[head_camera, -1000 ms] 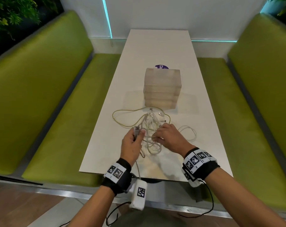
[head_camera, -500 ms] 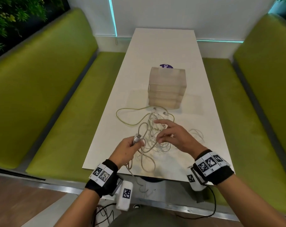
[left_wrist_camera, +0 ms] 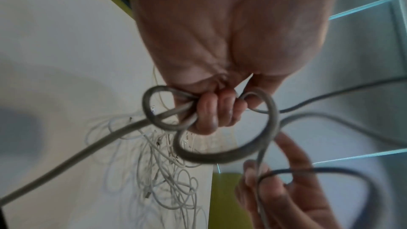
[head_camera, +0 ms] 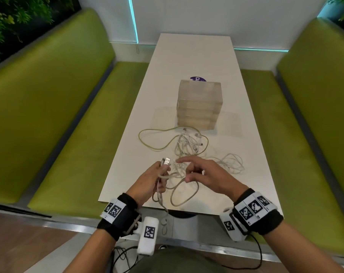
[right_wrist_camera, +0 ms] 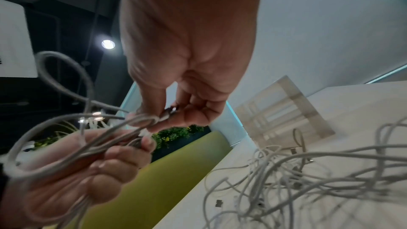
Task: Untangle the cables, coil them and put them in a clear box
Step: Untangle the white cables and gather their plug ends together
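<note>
A long white table [head_camera: 194,62] runs up the middle of the head view. Green benches [head_camera: 54,115] sit on both sides of it, with tall green backs. Behind the table is a white wall [head_camera: 206,14] with thin blue-green light strips. Dark green plants [head_camera: 7,16] fill the upper left corner. At the bottom of the picture is a brown floor [head_camera: 19,243] with a shiny metal strip.

In the middle of the table stands a stack of clear boxes [head_camera: 199,104]. A purple sticker [head_camera: 197,79] peeks out just behind it. Just below the boxes lies a messy pile of white cables [head_camera: 188,144]. A greenish cable [head_camera: 157,138] loops out to the left of the pile. More thin white loops [head_camera: 231,162] lie to the right.

Near the bottom of the table, the left hand [head_camera: 150,181] has its fingers curled tight around a thick gray cable [head_camera: 184,191]. The cable's metal plug [head_camera: 165,160] sticks up out of the fist. The gray cable makes loops on the table edge, and part of it hangs down past the edge.

The right hand [head_camera: 206,174] is just beside the left one. Its thumb and fingers pinch the same gray cable, with the pointer finger sticking out straight.
</note>
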A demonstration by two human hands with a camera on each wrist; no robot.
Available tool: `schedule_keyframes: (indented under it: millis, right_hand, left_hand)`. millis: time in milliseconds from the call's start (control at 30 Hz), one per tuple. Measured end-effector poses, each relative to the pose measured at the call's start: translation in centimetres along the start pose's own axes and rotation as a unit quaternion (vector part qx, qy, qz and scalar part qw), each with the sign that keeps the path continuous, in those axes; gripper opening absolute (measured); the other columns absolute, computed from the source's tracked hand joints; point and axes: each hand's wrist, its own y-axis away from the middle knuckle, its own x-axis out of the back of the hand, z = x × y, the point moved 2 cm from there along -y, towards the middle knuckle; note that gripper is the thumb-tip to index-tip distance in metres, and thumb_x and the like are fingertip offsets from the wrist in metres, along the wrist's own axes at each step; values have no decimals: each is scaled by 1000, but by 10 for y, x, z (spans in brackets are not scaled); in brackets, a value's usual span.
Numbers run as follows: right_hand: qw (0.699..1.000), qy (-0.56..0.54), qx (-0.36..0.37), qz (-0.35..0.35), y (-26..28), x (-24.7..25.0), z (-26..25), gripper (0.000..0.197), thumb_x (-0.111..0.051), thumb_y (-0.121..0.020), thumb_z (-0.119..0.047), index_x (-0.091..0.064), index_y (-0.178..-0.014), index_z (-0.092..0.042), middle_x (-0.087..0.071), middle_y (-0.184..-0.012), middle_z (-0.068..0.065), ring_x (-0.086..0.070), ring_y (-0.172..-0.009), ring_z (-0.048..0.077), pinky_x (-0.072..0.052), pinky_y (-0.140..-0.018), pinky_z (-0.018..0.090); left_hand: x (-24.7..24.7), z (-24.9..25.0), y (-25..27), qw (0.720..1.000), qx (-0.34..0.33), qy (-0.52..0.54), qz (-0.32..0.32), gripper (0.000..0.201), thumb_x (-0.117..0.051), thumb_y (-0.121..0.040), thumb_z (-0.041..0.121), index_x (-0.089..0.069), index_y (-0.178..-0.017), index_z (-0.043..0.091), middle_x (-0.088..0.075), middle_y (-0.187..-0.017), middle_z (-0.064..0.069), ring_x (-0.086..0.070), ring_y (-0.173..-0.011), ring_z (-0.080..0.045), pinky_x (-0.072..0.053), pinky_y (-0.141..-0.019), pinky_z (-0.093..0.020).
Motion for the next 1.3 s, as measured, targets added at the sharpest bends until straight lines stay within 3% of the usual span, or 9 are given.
schedule_keyframes:
  millis: [133,267,467,700,867,1033,1133,1233,1300]
  right_hand:
    - [998,21,50,12,-3,-23,-7,46,-65,-87,-9,-59,-124,-37,-61,-79,0,-54,-72,13,-43,-72,20]
    - [997,53,41,34,-3,-25,-8,15,-62,-87,-8,-66,-93,-21,-63,-80,-13,-56,-74,-1,-38,-69,11]
    - [993,85,-35,-72,12,-31,11,9,-61,-87,-13,-64,-86,-22,-67,-83,-8,-61,-79,15,-49,-75,33]
    - [957,254,-82,-117,30,-65,53,10,-60,-86,-23,-63,-96,-23,-66,-99,-3,-57,-89,14,-45,-78,31]
    - [948,224,-92,-209,42,-82,63,37,-69,-82,-29,-59,-118,-31,-61,-115,-1,-55,-101,15,-44,-84,29]
    - [994,39,-74,-75,44,-57,38,6,-70,-83,-36,-68,-88,-33,-66,-110,-9,-61,-99,5,-50,-89,37]
    - [998,17,-64,-12,35,-45,23,28,-66,-86,-39,-62,-73,-14,-57,-129,-14,-52,-115,-5,-41,-99,27]
    - [998,-13,-37,57,23,-43,12,29,-68,-84,-37,-57,-71,-13,-53,-134,-16,-44,-124,-6,-32,-104,20]
    - [991,-58,-37,111,14,-47,7,21,-73,-81,-31,-56,-80,-18,-61,-123,-11,-55,-115,0,-41,-97,20]
  left_hand:
    - [-6,-3,6,994,-29,-102,-18,15,-49,-98,22,-55,-92,8,-44,-61,1,-36,-53,-10,-32,-50,-21]
    - [-9,-3,8,994,-46,-94,-15,15,-45,-100,16,-50,-88,7,-46,-62,1,-35,-50,-10,-31,-47,-21]
    - [13,3,4,988,-114,-15,101,20,-38,-102,20,-53,-95,8,-68,-96,-7,-65,-68,-16,-52,-55,-25]
    - [21,14,8,974,-181,18,133,20,-36,-103,21,-51,-93,11,-59,-74,-7,-55,-55,-14,-48,-52,-26]
    - [13,11,9,974,-191,19,122,17,-39,-102,21,-52,-97,11,-57,-70,-4,-43,-50,-11,-35,-47,-21]
    - [5,7,8,977,-182,24,107,16,-39,-101,22,-51,-98,11,-53,-65,1,-35,-48,-8,-29,-47,-20]
    - [-2,7,8,980,-177,21,87,16,-39,-101,20,-51,-97,11,-51,-66,-1,-34,-47,-8,-30,-45,-19]
    - [-6,5,8,983,-168,1,74,16,-40,-101,21,-51,-98,11,-53,-68,-3,-37,-47,-9,-32,-46,-20]
    - [-11,3,8,984,-162,-24,67,17,-41,-101,21,-53,-99,10,-57,-73,-3,-43,-48,-10,-34,-47,-21]
